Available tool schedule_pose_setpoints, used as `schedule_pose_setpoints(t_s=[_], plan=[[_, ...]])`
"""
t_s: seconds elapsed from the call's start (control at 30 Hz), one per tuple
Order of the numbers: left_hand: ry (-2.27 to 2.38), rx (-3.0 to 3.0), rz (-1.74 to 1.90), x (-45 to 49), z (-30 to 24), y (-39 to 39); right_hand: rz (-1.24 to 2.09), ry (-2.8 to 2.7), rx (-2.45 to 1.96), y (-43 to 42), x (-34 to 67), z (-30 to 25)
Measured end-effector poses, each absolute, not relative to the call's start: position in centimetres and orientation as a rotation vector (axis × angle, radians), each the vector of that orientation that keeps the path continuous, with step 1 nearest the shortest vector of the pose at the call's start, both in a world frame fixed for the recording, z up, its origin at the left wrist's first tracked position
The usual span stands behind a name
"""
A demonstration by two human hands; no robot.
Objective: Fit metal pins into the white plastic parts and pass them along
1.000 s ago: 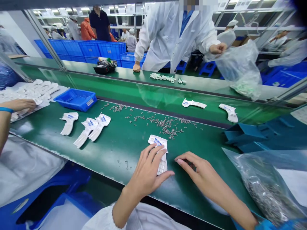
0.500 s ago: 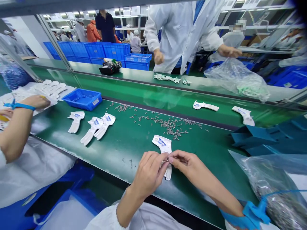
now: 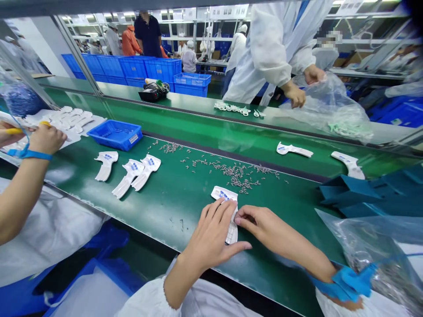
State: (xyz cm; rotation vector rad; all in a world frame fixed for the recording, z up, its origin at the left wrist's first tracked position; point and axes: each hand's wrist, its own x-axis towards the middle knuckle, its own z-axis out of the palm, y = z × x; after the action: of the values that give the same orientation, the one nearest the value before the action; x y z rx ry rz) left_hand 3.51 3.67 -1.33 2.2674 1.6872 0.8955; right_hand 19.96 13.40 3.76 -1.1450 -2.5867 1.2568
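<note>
The left hand's (image 3: 211,235) fingers (image 3: 220,211) are lying spread and flat on a white shell (image 3: 222,193), pressing it onto the belt (image 3: 172,198), with the thumb sticking out to the right along the shell's lower end. The right hand's (image 3: 264,224) thumb and forefinger are pinching together right at the shell's right edge, touching it. I cannot tell whether anything tiny is sitting between them. The shell is lying near the belt's front edge, its wide end with blue marks pointing away from the person and showing beyond the fingertips. A blue strap (image 3: 350,281) is wrapping the right wrist.

Just beyond the shell, loose screws (image 3: 234,174) are lying scattered in a band across the belt. Further left, three more shells (image 3: 127,176) are lying side by side, the two right ones touching, and a blue tray (image 3: 115,134) is sitting behind them. At the far right a clear bag (image 3: 380,259) is slumping near the person's right arm, and teal parts (image 3: 357,193) are lying beyond it.

On the far lane two shells (image 3: 294,149) are lying well apart from each other. Across the line a person in a white coat (image 3: 271,48) is handling a plastic bag (image 3: 333,110) with both hands, near a row of small parts (image 3: 236,108). At the left edge a co-worker's hand (image 3: 46,138), a blue band at its wrist, is closing on something yellow beside a heap of shells (image 3: 71,116).
</note>
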Motion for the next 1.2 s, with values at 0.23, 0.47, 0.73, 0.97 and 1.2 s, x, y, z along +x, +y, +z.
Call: schedule_pose_setpoints(t_s=[0.23, 0.47, 0.73, 0.97, 1.2], plan=[[1.716, 2.264, 0.677, 3.7, -1.4, 4.0, 1.100, -2.758, -1.097, 13.9, 19.4, 3.6], [1.716, 2.273, 0.693, 3.6, -1.4, 4.0, 1.069, -2.769, -1.141, 13.9, 19.5, 3.7], [1.702, 2.257, 0.742, 3.7, -1.5, 4.1, 1.138, -2.725, -1.086, 13.7, 19.7, 3.4], [1.712, 2.245, 0.688, 3.6, -1.3, 4.1, 1.000, -2.778, -1.199, 13.4, 19.3, 3.4], [1.718, 2.192, 0.702, 3.8, -1.4, 4.5, 1.088, -2.690, -1.278, 13.7, 19.4, 2.3]])
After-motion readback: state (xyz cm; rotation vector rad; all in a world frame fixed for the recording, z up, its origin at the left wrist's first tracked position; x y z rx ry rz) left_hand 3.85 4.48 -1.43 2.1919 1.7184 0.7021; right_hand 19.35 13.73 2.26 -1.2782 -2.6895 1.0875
